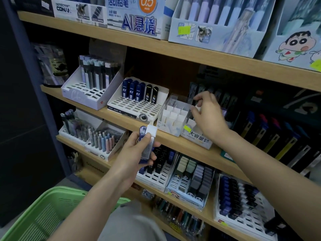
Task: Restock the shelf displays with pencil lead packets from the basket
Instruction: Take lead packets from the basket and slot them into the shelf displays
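Note:
My left hand (137, 153) grips two pencil lead packets (147, 145) upright in front of the middle shelf edge: a clear one with a white cap and a blue one behind it. My right hand (206, 115) reaches over a clear display box (173, 117) with white dividers on the middle shelf. Its thumb and fingers pinch a small white-capped packet (198, 107) at the box's right side; most of that packet is hidden. The green basket (34, 214) sits at the lower left; I cannot see any contents.
A white slotted rack (139, 105) with blue and black lead cases stands left of the clear box, and another white rack (90, 89) sits further left. Lower shelves carry more racks of leads and erasers (192, 178). Boxed pencils line the top shelf (156, 44).

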